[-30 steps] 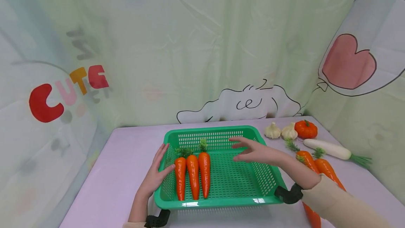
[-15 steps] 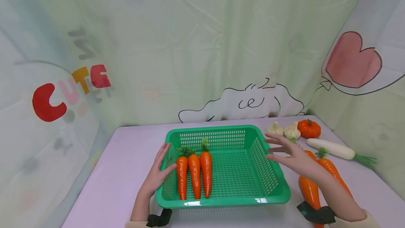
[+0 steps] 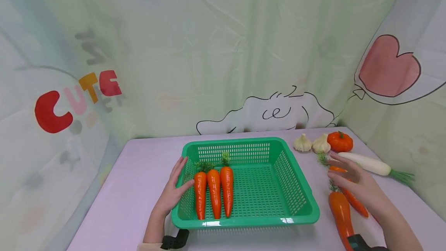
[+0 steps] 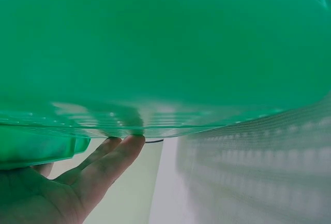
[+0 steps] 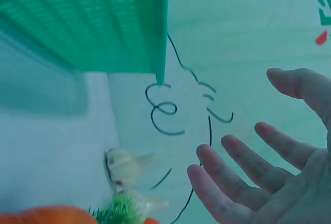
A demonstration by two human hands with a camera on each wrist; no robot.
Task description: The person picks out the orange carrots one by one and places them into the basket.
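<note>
A green plastic basket point(image 3: 261, 222) holds three orange carrots point(image 3: 215, 193) lying side by side in its left part, leafy tops toward the back. My left hand point(image 3: 171, 193) rests against the basket's left rim with fingers straight and thumb over the edge; in the left wrist view its fingertips touch the green side. To the right, my right hand point(image 3: 359, 185) hovers over loose carrots, fingers spread and nothing in them. One carrot point(image 3: 340, 212) lies in front of it, another carrot point(image 3: 356, 203) is partly covered by the hand. Contact with either cannot be made out.
Behind the right hand lies a white radish point(image 3: 366, 162) with green leaves. Two garlic bulbs point(image 3: 302, 143) and an orange pumpkin point(image 3: 340, 141) sit at the table's back right. A printed curtain point(image 3: 223, 57) hangs behind the lilac table point(image 3: 115, 196).
My right hand has moved from above the basket, past its right rim, to the loose carrots. The left hand stays at the left rim, and the three carrots lie unmoved in the basket.
</note>
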